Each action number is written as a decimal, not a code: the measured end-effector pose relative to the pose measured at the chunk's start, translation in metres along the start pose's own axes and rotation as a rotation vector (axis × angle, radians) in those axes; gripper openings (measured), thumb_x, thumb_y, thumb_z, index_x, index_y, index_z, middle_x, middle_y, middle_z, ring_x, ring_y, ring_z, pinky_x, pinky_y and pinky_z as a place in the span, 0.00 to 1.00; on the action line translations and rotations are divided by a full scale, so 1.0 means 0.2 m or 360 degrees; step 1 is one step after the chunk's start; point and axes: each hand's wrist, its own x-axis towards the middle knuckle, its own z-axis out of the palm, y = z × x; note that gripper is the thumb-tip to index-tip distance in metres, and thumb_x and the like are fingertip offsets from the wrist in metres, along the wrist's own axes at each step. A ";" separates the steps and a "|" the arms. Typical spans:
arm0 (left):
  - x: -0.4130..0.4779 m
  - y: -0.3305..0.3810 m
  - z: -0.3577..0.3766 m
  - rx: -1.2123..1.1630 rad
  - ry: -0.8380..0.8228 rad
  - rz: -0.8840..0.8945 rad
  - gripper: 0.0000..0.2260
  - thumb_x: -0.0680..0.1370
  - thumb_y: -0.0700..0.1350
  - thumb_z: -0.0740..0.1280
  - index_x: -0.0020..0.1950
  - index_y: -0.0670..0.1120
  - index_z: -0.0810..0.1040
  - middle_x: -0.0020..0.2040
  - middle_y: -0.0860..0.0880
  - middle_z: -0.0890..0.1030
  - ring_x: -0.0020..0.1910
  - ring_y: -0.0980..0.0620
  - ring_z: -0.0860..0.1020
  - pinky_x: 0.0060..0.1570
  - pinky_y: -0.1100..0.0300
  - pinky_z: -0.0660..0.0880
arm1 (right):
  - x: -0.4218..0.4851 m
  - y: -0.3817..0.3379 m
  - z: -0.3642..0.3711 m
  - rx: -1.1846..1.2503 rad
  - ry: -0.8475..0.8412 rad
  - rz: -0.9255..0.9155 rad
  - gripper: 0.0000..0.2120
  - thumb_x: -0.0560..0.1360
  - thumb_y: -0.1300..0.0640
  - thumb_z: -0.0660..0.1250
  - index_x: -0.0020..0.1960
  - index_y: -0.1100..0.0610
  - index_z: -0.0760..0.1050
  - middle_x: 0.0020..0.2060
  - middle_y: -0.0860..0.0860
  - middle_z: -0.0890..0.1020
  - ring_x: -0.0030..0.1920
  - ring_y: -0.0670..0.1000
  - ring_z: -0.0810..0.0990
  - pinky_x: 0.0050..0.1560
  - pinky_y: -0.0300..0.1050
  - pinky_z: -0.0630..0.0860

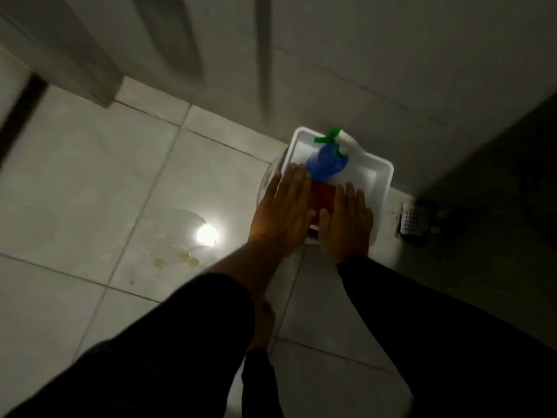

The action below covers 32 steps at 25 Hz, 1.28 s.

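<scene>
A white plastic tub (382, 173) stands on the tiled floor against the wall. Inside it are a blue spray bottle (327, 164) with a green and white trigger head (339, 138) and a dark red object (324, 196) below the bottle. My left hand (283, 212) is spread flat with straight fingers over the tub's left rim. My right hand (346, 221) is spread flat over the tub's near right part. Both hands flank the red object; neither grips anything that I can see. Dark sleeves cover both forearms.
Pale floor tiles (90, 182) show a bright light reflection (207, 235) and yellowish stains (177, 259) left of the tub. A metal floor drain (414, 220) lies right of the tub. A door edge (75, 49) stands at upper left. My bare foot (263, 324) is below the hands.
</scene>
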 end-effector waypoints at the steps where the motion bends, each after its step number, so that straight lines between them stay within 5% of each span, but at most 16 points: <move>1: 0.09 0.03 0.08 -0.0039 -0.0004 0.0002 0.30 0.87 0.54 0.52 0.87 0.40 0.57 0.85 0.39 0.62 0.85 0.37 0.61 0.83 0.45 0.57 | 0.08 0.05 0.08 0.0074 -0.0071 0.0116 0.32 0.88 0.47 0.60 0.87 0.57 0.57 0.86 0.59 0.62 0.85 0.63 0.61 0.84 0.64 0.61; 4: 0.33 0.11 0.24 -0.0204 -0.0079 -0.0287 0.23 0.85 0.56 0.59 0.76 0.44 0.70 0.69 0.44 0.79 0.67 0.43 0.79 0.65 0.50 0.75 | 0.30 0.10 0.18 0.0459 -0.0342 0.0612 0.34 0.86 0.40 0.63 0.84 0.58 0.61 0.79 0.61 0.70 0.77 0.66 0.72 0.77 0.62 0.71; 9: 0.56 0.17 0.40 -0.0602 -0.0356 -0.0922 0.22 0.85 0.50 0.65 0.77 0.44 0.71 0.73 0.44 0.76 0.73 0.42 0.75 0.67 0.46 0.74 | 0.46 0.13 0.30 0.1005 -0.0414 0.0849 0.38 0.78 0.44 0.78 0.78 0.63 0.67 0.73 0.61 0.78 0.70 0.63 0.81 0.73 0.59 0.80; 13: 0.59 0.14 0.35 -0.1144 -0.0371 -0.0982 0.17 0.84 0.53 0.66 0.70 0.46 0.75 0.62 0.45 0.81 0.55 0.47 0.81 0.54 0.53 0.76 | 0.47 0.16 0.26 0.1559 -0.0313 0.1018 0.25 0.75 0.56 0.81 0.69 0.63 0.82 0.64 0.61 0.87 0.55 0.59 0.88 0.59 0.50 0.88; 15: 0.53 0.11 0.28 -0.1357 -0.0275 -0.0920 0.14 0.84 0.52 0.66 0.66 0.47 0.77 0.56 0.49 0.82 0.49 0.51 0.79 0.49 0.57 0.73 | 0.42 0.13 0.20 0.1848 -0.0324 0.1063 0.21 0.74 0.58 0.82 0.65 0.61 0.84 0.61 0.60 0.89 0.55 0.61 0.89 0.58 0.53 0.89; 18: 0.31 0.06 0.13 -0.1646 -0.0089 -0.0869 0.10 0.81 0.52 0.69 0.60 0.52 0.74 0.47 0.57 0.77 0.45 0.55 0.77 0.49 0.59 0.71 | 0.23 0.02 0.08 0.1715 -0.0049 0.0827 0.30 0.71 0.56 0.84 0.70 0.54 0.77 0.67 0.56 0.84 0.66 0.61 0.85 0.66 0.59 0.85; 20: 0.10 -0.02 0.05 -0.1870 -0.0065 -0.0929 0.13 0.77 0.53 0.71 0.60 0.55 0.74 0.46 0.59 0.76 0.47 0.54 0.79 0.50 0.57 0.73 | 0.02 -0.09 0.01 0.1334 0.0150 0.0249 0.37 0.75 0.57 0.81 0.79 0.52 0.68 0.76 0.54 0.76 0.75 0.56 0.78 0.75 0.59 0.79; 23: -0.21 -0.19 -0.01 -0.2158 -0.0028 -0.1087 0.16 0.73 0.52 0.72 0.59 0.54 0.74 0.47 0.59 0.79 0.47 0.56 0.80 0.50 0.55 0.78 | -0.23 -0.22 0.03 0.1090 -0.0247 -0.0682 0.36 0.78 0.67 0.69 0.84 0.54 0.64 0.82 0.52 0.71 0.83 0.53 0.70 0.84 0.64 0.69; 26: -0.52 -0.45 0.03 -0.2516 -0.0080 -0.1470 0.16 0.78 0.45 0.73 0.64 0.46 0.76 0.56 0.46 0.83 0.52 0.49 0.84 0.53 0.51 0.83 | -0.37 -0.45 0.17 0.1082 -0.1050 -0.0891 0.49 0.73 0.59 0.70 0.89 0.51 0.52 0.87 0.44 0.62 0.86 0.48 0.64 0.84 0.60 0.70; 29: -0.74 -0.74 0.13 -0.2896 -0.0158 -0.1723 0.10 0.83 0.45 0.67 0.57 0.40 0.81 0.52 0.38 0.84 0.46 0.44 0.82 0.52 0.48 0.83 | -0.44 -0.72 0.46 0.0830 -0.0952 -0.0931 0.51 0.72 0.56 0.81 0.87 0.48 0.57 0.83 0.44 0.69 0.82 0.47 0.71 0.79 0.59 0.76; 32: -0.91 -1.09 0.32 -0.3221 0.0063 -0.1853 0.13 0.84 0.49 0.60 0.51 0.43 0.80 0.46 0.42 0.82 0.43 0.45 0.78 0.42 0.59 0.74 | -0.46 -0.99 0.83 0.0957 -0.1012 -0.0856 0.40 0.80 0.67 0.75 0.84 0.47 0.62 0.79 0.48 0.75 0.76 0.47 0.78 0.77 0.56 0.79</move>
